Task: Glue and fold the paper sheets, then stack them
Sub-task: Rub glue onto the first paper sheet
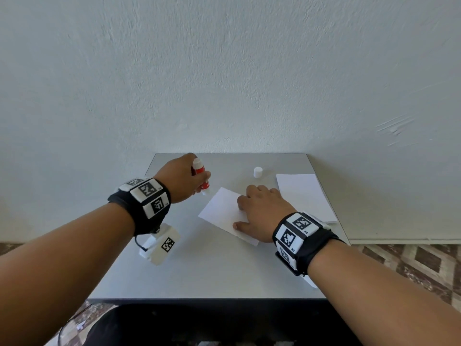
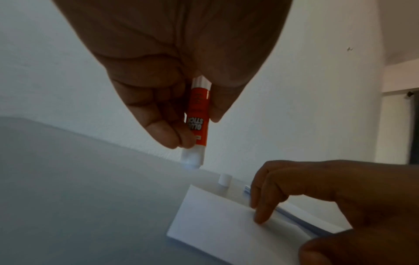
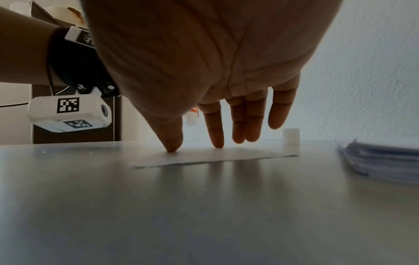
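My left hand [image 1: 183, 174] grips an uncapped red glue stick [image 2: 199, 114], tip down, just above the grey surface [image 1: 212, 270] beside the sheet's far corner. My right hand [image 1: 262, 213] lies spread, thumb and fingertips pinning a single white paper sheet [image 1: 222, 211]. The paper stack [image 1: 303, 196] sits to the right, the white cap [image 1: 258, 172] behind. Risk, I judge: the sheet skids or creases if the pinning loosens during gluing. The label reads "GLUE STICK"; no brand is legible.
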